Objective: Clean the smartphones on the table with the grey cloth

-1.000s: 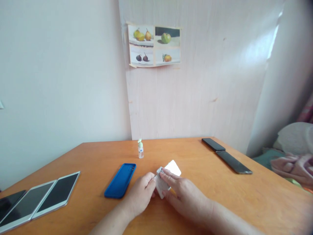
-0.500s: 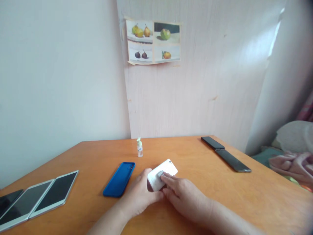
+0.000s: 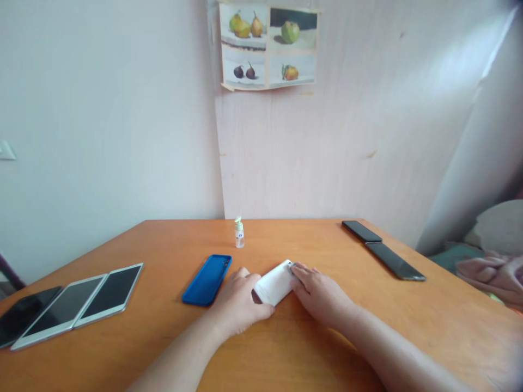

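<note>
A white phone [image 3: 274, 284] lies at a slant above the middle of the table, its back with a corner camera facing up. My left hand [image 3: 241, 302] grips its lower left end between thumb and fingers. On the upper right end, by the camera, the fingers of my right hand [image 3: 321, 288] press a small pale cloth [image 3: 292, 267], mostly hidden under them. A blue phone case [image 3: 207, 280] lies just left of my left hand. Behind the hands stands a small clear pump bottle [image 3: 239, 235] with a pale green top.
Two white-framed phones [image 3: 112, 294] and a dark phone [image 3: 26, 316] lie side by side at the left of the wooden table [image 3: 171, 354]. Two dark phones [image 3: 394, 261] lie end to end near the right edge. A fruit picture [image 3: 267, 46] hangs on the wall.
My right hand and the pale cloth have slid from the middle of the phone's back to its upper right end. The left hand keeps its grip. The camera view has shifted slightly.
</note>
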{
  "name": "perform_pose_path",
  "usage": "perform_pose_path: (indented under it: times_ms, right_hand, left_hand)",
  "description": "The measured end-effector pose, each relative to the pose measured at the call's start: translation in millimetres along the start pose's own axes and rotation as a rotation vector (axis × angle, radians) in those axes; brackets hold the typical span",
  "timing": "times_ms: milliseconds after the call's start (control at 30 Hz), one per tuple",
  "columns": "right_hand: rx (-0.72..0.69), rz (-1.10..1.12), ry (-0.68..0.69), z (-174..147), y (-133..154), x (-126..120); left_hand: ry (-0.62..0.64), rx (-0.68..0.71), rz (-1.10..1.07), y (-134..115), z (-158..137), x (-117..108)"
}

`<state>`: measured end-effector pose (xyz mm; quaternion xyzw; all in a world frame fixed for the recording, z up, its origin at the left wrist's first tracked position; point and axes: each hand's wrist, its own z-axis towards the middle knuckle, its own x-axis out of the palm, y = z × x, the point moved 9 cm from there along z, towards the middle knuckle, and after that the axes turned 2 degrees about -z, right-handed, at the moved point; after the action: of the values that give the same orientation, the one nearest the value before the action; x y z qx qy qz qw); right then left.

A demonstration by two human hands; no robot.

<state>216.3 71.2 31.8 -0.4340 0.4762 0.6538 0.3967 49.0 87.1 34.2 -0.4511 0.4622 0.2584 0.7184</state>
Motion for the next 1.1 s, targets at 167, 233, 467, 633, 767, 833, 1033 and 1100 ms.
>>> perform_pose_path:
  times_ms: [167,233,467,633,767,833,1033,1100]
  right_hand:
    - [-0.26,0.062,0.046,-17.7,49.0,-5.1]
    - [-0.364,0.091,0.096,-26.3,68.9,-3.9]
    - [-0.165,-0.072,0.062,-2.3,17.7,10.2]
    - [-0.105,-0.089,0.065,4.4,4.7,12.4]
    - [-0.393,0.04,0.178,-19.1,69.8,10.2]
    - [-0.454,0.09,0.222,-25.5,85.2,11.4]
    - [-0.104,-0.038,0.098,9.0,6.4,21.9]
    - [-0.025,-0.071,0.072,14.0,-12.6,22.2]
  left_hand:
    - [0.004,0.037,0.012,-2.0,-1.0,3.9]
    - [0.006,0.054,0.021,-2.5,-0.7,4.7]
    - [-0.036,0.047,0.009,-4.0,-0.8,-0.6]
    - [-0.046,0.036,-0.036,-5.5,-1.3,0.8]
    - [-0.05,0.046,-0.072,-5.6,-1.5,2.2]
    - [-0.052,0.048,-0.083,-5.1,-1.4,2.7]
    - [-0.037,0.02,-0.099,-3.7,-0.6,4.4]
    - [-0.019,0.003,-0.108,-2.7,-0.6,6.0]
